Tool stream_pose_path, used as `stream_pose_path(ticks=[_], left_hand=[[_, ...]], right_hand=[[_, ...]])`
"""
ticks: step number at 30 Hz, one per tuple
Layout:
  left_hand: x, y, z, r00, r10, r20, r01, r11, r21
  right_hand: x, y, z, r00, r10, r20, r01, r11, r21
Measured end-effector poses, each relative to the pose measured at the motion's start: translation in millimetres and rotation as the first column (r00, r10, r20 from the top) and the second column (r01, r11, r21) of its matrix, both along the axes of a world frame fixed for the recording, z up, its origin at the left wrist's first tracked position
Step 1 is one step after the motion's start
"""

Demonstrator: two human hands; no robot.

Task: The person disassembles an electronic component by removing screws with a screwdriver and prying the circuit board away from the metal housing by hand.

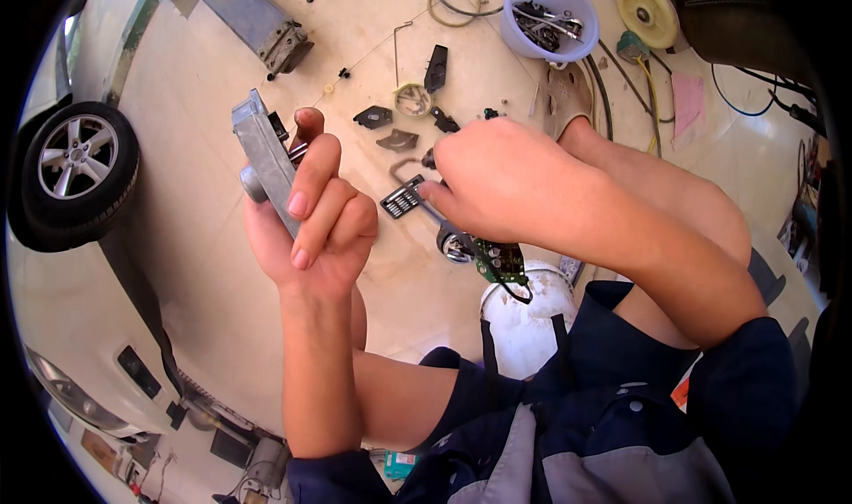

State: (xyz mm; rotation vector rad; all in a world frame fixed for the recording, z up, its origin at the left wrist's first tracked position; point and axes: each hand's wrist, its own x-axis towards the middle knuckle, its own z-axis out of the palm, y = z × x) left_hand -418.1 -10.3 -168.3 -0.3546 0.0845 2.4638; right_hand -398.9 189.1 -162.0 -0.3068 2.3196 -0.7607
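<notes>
My left hand [312,211] is closed around a grey metal housing [266,149], raised on the left. The housing has a round knob on its outer side and a dark part with a thin metal pin on its inner side, by my fingertips. To the right, my right hand [501,176] is closed in a fist, palm down. A small dark end shows at its knuckles, but the fist hides what it holds. Beneath it on the floor lies a black case of screwdriver bits [402,196]. A round silver part [454,245] and a green circuit board [502,259] are nearer me.
Black plastic pieces [435,67] and a round, pale-rimmed part [413,100] lie on the floor ahead. A lilac bucket [548,11] holds metal tools. A white bucket [529,326] stands between my legs. At left is a car wheel [78,162]; hoses and cables run at right.
</notes>
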Motion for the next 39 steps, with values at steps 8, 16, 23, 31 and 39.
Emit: stream_pose_path(ticks=[8, 16, 23, 31, 39], left_hand=[[-0.2, -0.3, -0.3, 1.000, -0.015, -0.001, 0.015, 1.000, 0.004], [-0.6, -1.6, -0.5, 1.000, -0.004, 0.009, 0.005, 1.000, -0.025], [1.2, -3.8, 2.2, 1.000, -0.018, -0.019, 0.017, 0.999, -0.037], [2.7, 4.0, 2.5, 0.977, -0.053, -0.204, 0.062, 0.997, 0.038], [-17.0, -6.8, 21.3, 0.957, -0.282, 0.063, 0.155, 0.318, -0.935]], right_hand=[[1.8, -2.2, -0.1, 0.991, -0.054, -0.125, 0.065, 0.994, 0.087], [-4.3, -2.5, -6.3, 0.909, -0.172, -0.380, 0.168, 0.985, -0.044], [-13.2, 0.7, -1.9, 0.865, -0.228, -0.447, 0.184, 0.973, -0.141], [-12.6, 8.5, -10.0, 0.883, -0.260, -0.391, 0.233, 0.965, -0.117], [-41.9, 24.2, 4.8, 0.894, -0.379, -0.238, 0.324, 0.915, -0.240]])
